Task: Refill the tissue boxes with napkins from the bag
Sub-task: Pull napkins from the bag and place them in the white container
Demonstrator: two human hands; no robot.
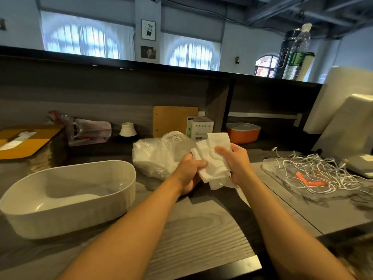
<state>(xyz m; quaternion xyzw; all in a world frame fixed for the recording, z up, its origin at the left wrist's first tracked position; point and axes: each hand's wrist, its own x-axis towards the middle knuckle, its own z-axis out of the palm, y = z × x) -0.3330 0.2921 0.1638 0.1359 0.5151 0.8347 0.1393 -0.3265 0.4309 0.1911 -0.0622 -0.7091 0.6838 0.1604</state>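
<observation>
Grey wood-grain counter (pixel 201 229) under a raised dark ledge. White napkins (pixel 214 158) are held above it between both hands: left hand (pixel 189 174) curled round their lower edge, right hand (pixel 236 162) gripping the right side, fingers bent. Clear plastic bag (pixel 159 154) lies just behind the left hand. Open white tissue box (pixel 70 197) sits left; a tangle of white cables (pixel 314 174) right.

Two hands, left hand (pixel 189 174) and right hand (pixel 236 162), share one bunch of white napkins (pixel 214 158) above a grey desk (pixel 201 229). On it sit one clear plastic bag (pixel 159 152), one open white tissue box (pixel 68 199), one yellow-lidded tissue box (pixel 26 140), one orange container (pixel 243 132) and one small carton (pixel 199 127). Two bottles (pixel 296 51) stand on the ledge behind.
</observation>
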